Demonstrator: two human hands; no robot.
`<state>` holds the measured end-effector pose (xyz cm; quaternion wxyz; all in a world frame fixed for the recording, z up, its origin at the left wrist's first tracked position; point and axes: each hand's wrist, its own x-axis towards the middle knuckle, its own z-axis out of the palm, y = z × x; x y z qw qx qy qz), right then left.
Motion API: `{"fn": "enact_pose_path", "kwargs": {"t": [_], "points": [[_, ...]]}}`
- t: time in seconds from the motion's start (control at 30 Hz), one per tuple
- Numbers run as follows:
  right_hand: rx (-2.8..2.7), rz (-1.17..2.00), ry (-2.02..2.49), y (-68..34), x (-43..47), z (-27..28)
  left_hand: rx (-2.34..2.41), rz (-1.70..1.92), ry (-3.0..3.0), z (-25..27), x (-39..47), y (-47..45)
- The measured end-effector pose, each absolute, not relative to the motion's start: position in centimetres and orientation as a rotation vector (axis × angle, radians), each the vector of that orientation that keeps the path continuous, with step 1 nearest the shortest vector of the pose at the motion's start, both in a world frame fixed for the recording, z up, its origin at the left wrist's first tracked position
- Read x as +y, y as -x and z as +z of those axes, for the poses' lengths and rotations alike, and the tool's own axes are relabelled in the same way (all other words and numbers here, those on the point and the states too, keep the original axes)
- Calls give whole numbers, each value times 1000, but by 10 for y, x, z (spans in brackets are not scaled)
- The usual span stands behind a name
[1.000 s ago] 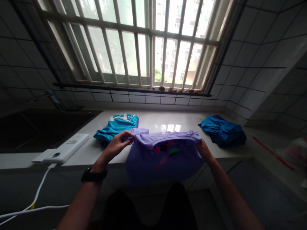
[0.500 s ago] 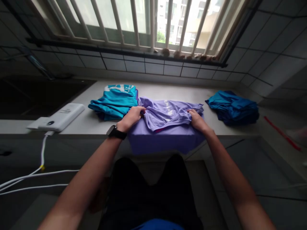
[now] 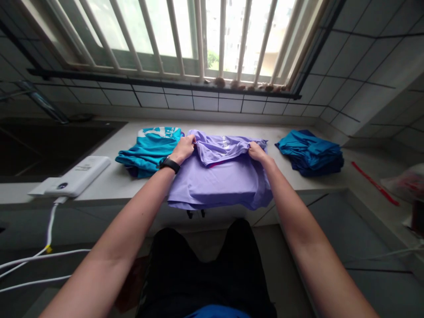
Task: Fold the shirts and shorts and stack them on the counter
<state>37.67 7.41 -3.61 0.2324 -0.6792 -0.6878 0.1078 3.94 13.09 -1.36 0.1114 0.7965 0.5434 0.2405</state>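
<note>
A lavender T-shirt (image 3: 218,185) with white print lies on the counter, its lower part hanging over the front edge. My left hand (image 3: 184,149) is closed on the shirt's fabric at its left side and wears a black watch at the wrist. Gripping the same folded-back layer on the right is my right hand (image 3: 257,152). The raised layer is bunched between both hands. Close beside my left hand sits a pile of teal clothes (image 3: 149,150) with a white print.
A stack of folded blue clothes (image 3: 310,152) rests at the right. At left a white power bank (image 3: 81,174) with a cable lies by the dark cooktop (image 3: 49,148). A red strip (image 3: 374,183) is on the right counter. Behind stands a barred window (image 3: 185,39).
Both hands have moved farther back with the gripped layer, and more of the lavender shirt's lower part shows in front. The view has shifted slightly.
</note>
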Motion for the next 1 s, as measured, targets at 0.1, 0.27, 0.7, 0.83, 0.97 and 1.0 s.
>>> {"fn": "enact_pose_path", "kwargs": {"t": [0.1,0.27,0.7,0.83,0.97,1.0], "points": [[-1691,222,1710,-383,50,-28,1618,978,-2204,2,119,-14],[-1555,315,1347,-383,-30,-29,1443,1051,-2043,6,68,38],[-2087,228,1668,-371,-110,-71,1095,713,-2328,-55,-15,53],[-2181,183,1666,-379,-93,-72,1160,678,-2383,-54,1,41],[-2173,182,1650,-395,-65,-77,1250,656,-2446,-50,24,23],[-2156,179,1662,-399,-57,-77,1277,652,-2456,-49,31,18]]}}
